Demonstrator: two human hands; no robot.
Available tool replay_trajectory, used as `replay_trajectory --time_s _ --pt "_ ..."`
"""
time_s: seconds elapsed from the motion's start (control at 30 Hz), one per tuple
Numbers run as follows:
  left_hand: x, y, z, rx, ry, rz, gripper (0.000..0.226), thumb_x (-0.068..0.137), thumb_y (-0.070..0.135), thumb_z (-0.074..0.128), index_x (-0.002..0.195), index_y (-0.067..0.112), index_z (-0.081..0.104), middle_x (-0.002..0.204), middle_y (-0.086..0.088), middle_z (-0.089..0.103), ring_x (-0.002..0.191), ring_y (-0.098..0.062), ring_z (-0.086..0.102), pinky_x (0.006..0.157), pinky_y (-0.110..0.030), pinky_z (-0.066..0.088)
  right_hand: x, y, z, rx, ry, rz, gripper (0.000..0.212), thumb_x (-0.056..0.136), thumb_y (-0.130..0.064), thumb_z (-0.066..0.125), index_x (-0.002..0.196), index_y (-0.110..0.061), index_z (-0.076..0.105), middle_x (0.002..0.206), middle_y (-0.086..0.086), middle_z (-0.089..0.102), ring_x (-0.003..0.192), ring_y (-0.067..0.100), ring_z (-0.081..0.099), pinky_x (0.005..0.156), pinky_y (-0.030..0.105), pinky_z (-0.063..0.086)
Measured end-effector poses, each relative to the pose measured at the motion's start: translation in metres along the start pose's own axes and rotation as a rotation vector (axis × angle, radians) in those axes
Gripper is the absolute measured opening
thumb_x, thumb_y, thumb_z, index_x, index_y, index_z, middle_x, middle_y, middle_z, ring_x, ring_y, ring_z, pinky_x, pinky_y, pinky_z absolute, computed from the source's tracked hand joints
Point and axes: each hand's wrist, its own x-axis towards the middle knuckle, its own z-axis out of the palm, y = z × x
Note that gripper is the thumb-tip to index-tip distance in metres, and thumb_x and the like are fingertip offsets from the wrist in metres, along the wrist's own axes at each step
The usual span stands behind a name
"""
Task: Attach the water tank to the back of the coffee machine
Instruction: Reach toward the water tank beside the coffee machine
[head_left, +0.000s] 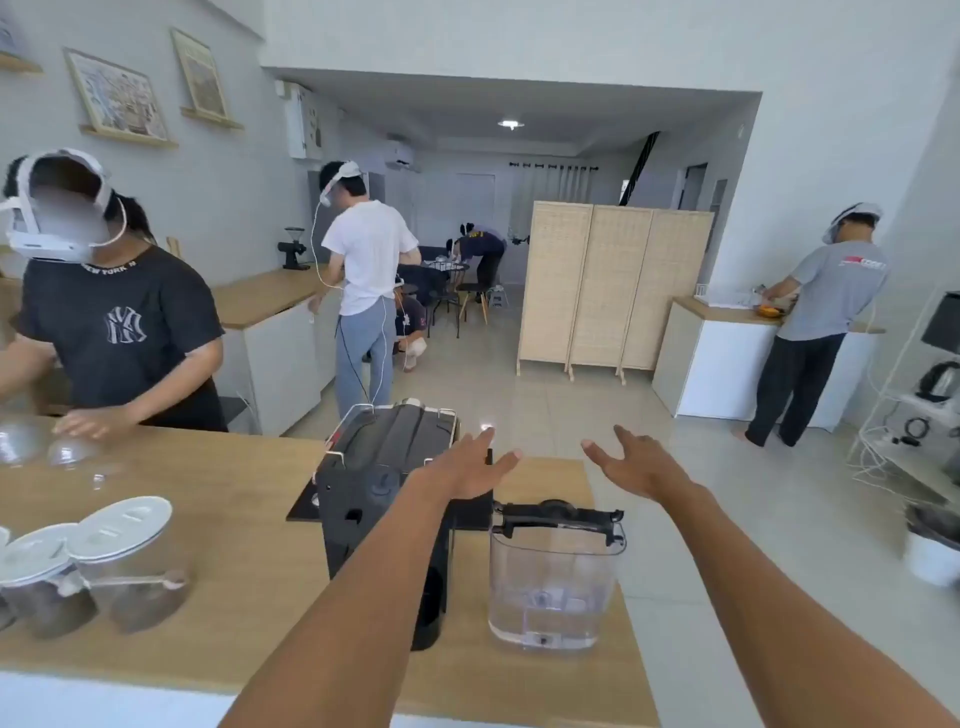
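Note:
A black coffee machine (374, 483) stands on the wooden counter (249, 571), its back turned toward me. To its right stands a clear plastic water tank (553, 587) with a black lid and handle, upright on the counter and apart from the machine. My left hand (467, 467) is stretched out over the machine's right side, fingers apart, holding nothing. My right hand (631, 462) hovers beyond and above the tank, also spread and empty. Neither hand touches the tank.
Two lidded glass jars (119, 561) with brown contents stand at the counter's left. Clear dome lids (67, 449) lie at the far left, where a person in a black shirt (119, 332) works. The counter's right edge (631, 618) runs just past the tank.

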Motion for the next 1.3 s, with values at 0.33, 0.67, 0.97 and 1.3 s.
replay_trajectory --time_s 0.33,0.67,0.97,1.3 --pt "0.001 -0.005 0.074 -0.122 0.017 -0.062 0.079 0.101 0.052 0.04 0.16 0.013 0.004 0.168 -0.015 0.008 0.155 -0.031 0.001 0.124 -0.048 0.011 -0.018 0.043 0.064 0.197 -0.157 0.051 0.092 0.091 -0.066 0.052 0.157 -0.007 0.026 0.139 0.018 0.057 0.133 0.034 0.05 0.1 0.039 0.042" --pt "0.002 -0.005 0.1 -0.381 0.027 -0.215 0.093 0.099 0.054 0.044 0.158 0.011 -0.013 0.164 -0.015 0.025 0.149 -0.033 0.029 0.116 -0.041 0.028 -0.021 0.057 0.082 0.422 -0.198 0.145 0.088 0.084 -0.075 0.055 0.141 -0.009 0.047 0.132 0.012 0.061 0.121 0.03 0.057 0.089 0.034 0.042" --pt "0.006 -0.014 0.103 -0.477 0.112 -0.205 0.08 0.091 0.055 0.06 0.149 0.006 0.033 0.133 -0.01 0.056 0.126 -0.028 0.051 0.099 -0.036 0.042 -0.032 0.059 0.088 0.651 -0.162 0.094 0.057 0.084 -0.068 0.063 0.123 -0.028 0.061 0.123 -0.002 0.066 0.118 0.022 0.059 0.092 0.032 0.04" --pt "-0.007 -0.026 0.113 -0.621 0.223 -0.105 0.074 0.085 0.042 0.075 0.148 0.023 0.042 0.135 0.001 0.062 0.122 -0.017 0.059 0.099 -0.033 0.05 -0.043 0.068 0.102 0.797 -0.023 -0.039 0.052 0.086 -0.057 0.069 0.135 -0.055 0.05 0.124 -0.015 0.068 0.107 0.016 0.07 0.093 0.033 0.052"
